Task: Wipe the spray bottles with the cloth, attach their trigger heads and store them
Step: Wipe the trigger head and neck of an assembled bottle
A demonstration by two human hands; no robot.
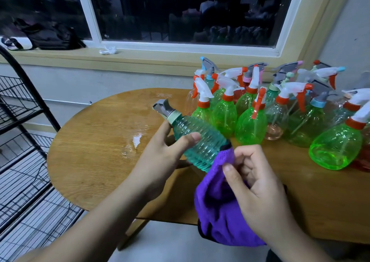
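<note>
My left hand [162, 159] grips a ribbed teal spray bottle [200, 141], tilted with its neck up to the left. A grey trigger head [163, 107] with a pale green collar sits on that neck. My right hand [254, 187] holds a purple cloth [216, 207], whose top edge touches the bottle's base. Behind them, several spray bottles [250, 123], mostly bright green with white and orange trigger heads, stand crowded on the right half of the wooden table [96, 141].
A wet patch [136, 139] shines on the table's left half. A black wire rack [22, 141] stands at the left. On the window sill lie a dark bag [50, 35] and a crumpled white tissue [108, 50].
</note>
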